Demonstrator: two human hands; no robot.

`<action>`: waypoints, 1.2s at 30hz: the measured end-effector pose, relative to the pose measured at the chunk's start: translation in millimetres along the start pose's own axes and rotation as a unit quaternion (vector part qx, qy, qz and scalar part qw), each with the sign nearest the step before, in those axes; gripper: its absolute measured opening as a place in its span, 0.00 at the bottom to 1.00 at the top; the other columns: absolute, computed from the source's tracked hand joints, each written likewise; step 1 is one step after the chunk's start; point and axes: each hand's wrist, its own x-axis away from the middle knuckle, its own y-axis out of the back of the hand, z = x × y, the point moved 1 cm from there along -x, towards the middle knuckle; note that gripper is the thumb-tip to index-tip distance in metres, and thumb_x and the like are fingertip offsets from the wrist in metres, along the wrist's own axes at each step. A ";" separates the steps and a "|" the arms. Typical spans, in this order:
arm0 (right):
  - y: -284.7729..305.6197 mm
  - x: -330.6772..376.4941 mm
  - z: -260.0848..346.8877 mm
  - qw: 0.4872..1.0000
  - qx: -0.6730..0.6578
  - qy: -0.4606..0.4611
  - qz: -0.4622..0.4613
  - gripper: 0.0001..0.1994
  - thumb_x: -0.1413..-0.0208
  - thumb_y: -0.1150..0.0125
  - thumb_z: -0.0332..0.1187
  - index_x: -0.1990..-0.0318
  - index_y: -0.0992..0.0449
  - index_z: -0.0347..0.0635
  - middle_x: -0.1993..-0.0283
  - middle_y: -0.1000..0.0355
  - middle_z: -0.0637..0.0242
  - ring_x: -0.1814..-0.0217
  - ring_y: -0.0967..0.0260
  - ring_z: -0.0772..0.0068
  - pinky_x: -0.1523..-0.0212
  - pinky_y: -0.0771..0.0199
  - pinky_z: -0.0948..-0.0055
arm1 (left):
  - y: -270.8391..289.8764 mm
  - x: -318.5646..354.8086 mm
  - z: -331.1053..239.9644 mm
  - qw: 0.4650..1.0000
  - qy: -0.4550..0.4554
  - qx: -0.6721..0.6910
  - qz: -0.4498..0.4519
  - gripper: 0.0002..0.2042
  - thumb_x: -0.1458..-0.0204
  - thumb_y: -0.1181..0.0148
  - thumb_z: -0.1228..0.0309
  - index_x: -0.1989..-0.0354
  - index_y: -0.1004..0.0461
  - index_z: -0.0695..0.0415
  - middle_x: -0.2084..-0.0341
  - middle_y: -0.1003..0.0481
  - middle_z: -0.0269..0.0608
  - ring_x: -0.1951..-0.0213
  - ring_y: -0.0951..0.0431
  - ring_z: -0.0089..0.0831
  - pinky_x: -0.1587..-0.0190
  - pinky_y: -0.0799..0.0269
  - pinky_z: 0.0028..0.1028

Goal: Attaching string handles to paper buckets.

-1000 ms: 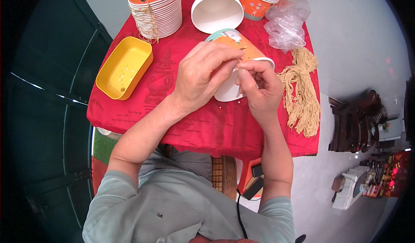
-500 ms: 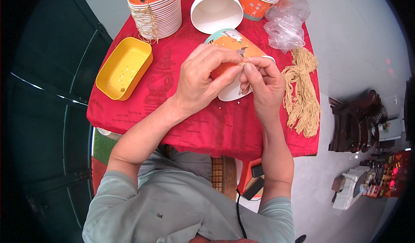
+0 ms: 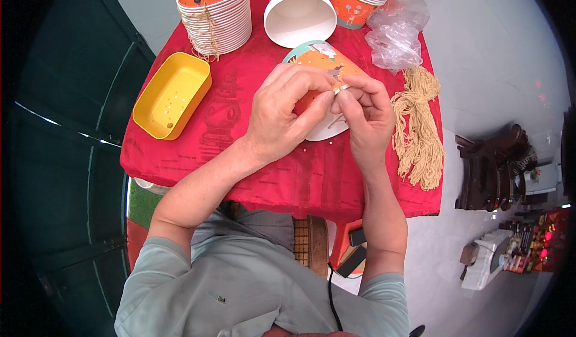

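The red-clothed counter (image 3: 258, 184) carries everything. At its far left stands an upside-down nest of orange paper buckets (image 3: 217, 28), string (image 3: 210, 34) hanging down its rims; far right, an upright nested stack (image 3: 354, 7) sits beside a crumpled clear plastic bag (image 3: 393, 44). Between them a tipped bucket (image 3: 300, 20) shows its white inside. Nearer, another orange bucket (image 3: 321, 61) lies on its side beneath the hands. The yellow box (image 3: 193, 100) at left holds scattered tiny pale bits and one brown lump. A tan yarn hank (image 3: 418, 130) lies at right. The left hand (image 3: 288, 106) and right hand (image 3: 367, 112) almost meet, fingers pinched on a small pale piece (image 3: 341, 88), too small to identify.
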 end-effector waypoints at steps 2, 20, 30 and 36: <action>1.0 1.2 1.3 0.998 -0.055 0.014 -0.023 0.11 0.26 0.38 0.24 0.40 0.24 0.35 0.55 0.17 0.65 0.59 0.23 0.83 0.59 0.24 0.79 | -2.5 0.7 -0.5 1.000 0.001 0.003 0.001 0.06 0.42 0.29 0.77 0.58 0.19 0.59 0.56 0.14 0.42 0.52 0.14 0.43 0.48 0.21 0.40; 3.0 -7.4 1.0 0.955 -0.280 -0.090 -0.032 0.09 0.26 0.47 0.24 0.43 0.30 0.42 0.68 0.28 0.69 0.44 0.14 0.51 0.33 0.14 0.45 | 5.7 -3.2 -0.8 0.995 0.055 0.076 -0.039 0.04 0.37 0.33 0.78 0.56 0.22 0.60 0.56 0.15 0.42 0.58 0.14 0.36 0.57 0.18 0.33; 5.7 -8.0 0.5 0.949 -0.302 -0.070 -0.059 0.09 0.25 0.46 0.26 0.42 0.28 0.40 0.65 0.25 0.68 0.49 0.13 0.55 0.37 0.12 0.50 | 8.0 -4.4 3.7 0.992 0.065 0.100 -0.029 0.02 0.32 0.37 0.78 0.55 0.22 0.62 0.57 0.15 0.43 0.59 0.15 0.29 0.56 0.19 0.30; -2.0 -3.9 -3.0 0.971 -0.180 -0.158 0.008 0.14 0.26 0.31 0.37 0.47 0.23 0.36 0.62 0.19 0.66 0.67 0.20 0.80 0.68 0.19 0.78 | 4.4 -0.5 2.6 0.986 0.094 0.134 -0.008 0.03 0.34 0.35 0.78 0.55 0.21 0.62 0.58 0.15 0.43 0.57 0.15 0.32 0.52 0.20 0.31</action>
